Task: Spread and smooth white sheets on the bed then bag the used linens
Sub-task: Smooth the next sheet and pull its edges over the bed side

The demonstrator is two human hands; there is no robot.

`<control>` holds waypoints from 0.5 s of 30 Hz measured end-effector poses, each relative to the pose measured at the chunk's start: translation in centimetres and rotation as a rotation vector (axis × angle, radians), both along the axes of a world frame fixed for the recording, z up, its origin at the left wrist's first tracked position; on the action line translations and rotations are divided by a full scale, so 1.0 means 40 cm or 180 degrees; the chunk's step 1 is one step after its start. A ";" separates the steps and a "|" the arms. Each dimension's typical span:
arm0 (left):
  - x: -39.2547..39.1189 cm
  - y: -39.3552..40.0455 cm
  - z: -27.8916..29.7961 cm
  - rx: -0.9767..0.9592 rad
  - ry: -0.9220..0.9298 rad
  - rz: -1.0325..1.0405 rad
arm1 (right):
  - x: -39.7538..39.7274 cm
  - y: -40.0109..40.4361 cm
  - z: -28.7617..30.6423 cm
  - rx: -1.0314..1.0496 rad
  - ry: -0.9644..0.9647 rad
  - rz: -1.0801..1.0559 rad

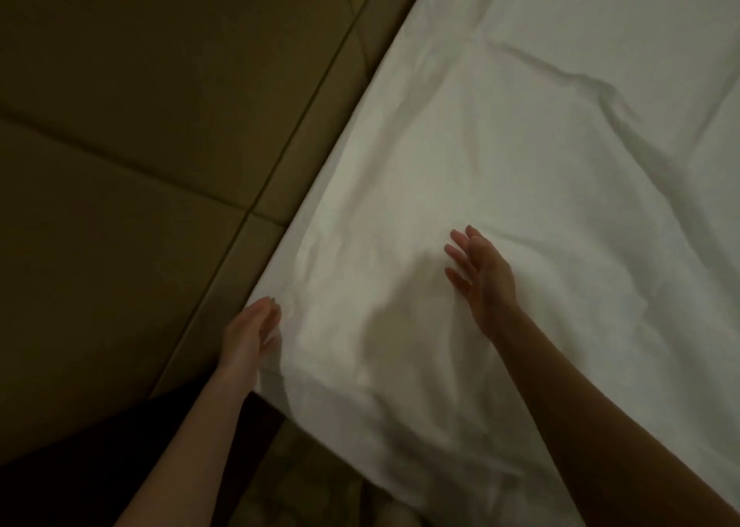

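Setting: dim room, padded headboard (160, 126) beside the bed.
Sheet (520, 166): white, spread over the mattress, creased near the corner.
Left hand (250, 336): fingers at the sheet's edge; grip unclear.
Right hand (480, 278): fingers spread wide, just above the sheet.
Advice: probably anchor the edge, sweep creases outward with a flat palm.

Two bare forearms come in from the bottom edge, toward the sheet (520, 166). No sleeve, cuff, watch, bracelet or ring shows on either arm as far as each is seen. The left hand (250, 336) lies at the sheet's left edge; the right hand (482, 280) lies over the sheet. Both are ungloved, with slim fingers and short nails (the light is too dim to tell any polish).
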State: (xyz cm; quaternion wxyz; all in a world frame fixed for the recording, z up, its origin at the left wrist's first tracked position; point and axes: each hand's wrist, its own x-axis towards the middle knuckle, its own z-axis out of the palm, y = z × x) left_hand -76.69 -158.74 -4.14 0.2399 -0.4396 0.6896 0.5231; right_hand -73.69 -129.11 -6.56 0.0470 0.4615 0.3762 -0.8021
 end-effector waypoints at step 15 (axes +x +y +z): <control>0.087 -0.125 -0.028 -0.0485 0.0109 -0.1343 | 0.140 -0.373 0.043 0.0387 -0.0188 0.1010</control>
